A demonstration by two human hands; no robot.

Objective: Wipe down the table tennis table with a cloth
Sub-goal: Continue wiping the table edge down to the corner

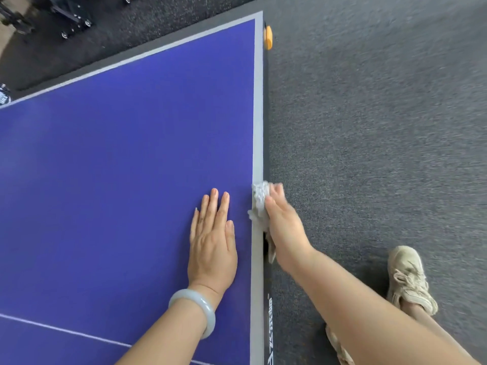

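tabletop [118, 159]: blue, grey border, takes up the whole left side
left hand [212, 241]: flat on the top, fingers straight, just bracing
cloth [259, 200]: bunched up right on the side edge
right hand [283, 227]: clamped on it, scrubbing the rim
step: edge wipe
next: probably slide along the border, keep pressure on

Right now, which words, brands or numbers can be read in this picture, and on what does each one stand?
White lettering on the dark side edge of the table tennis table: too blurred and slanted to read.
No other text shows.
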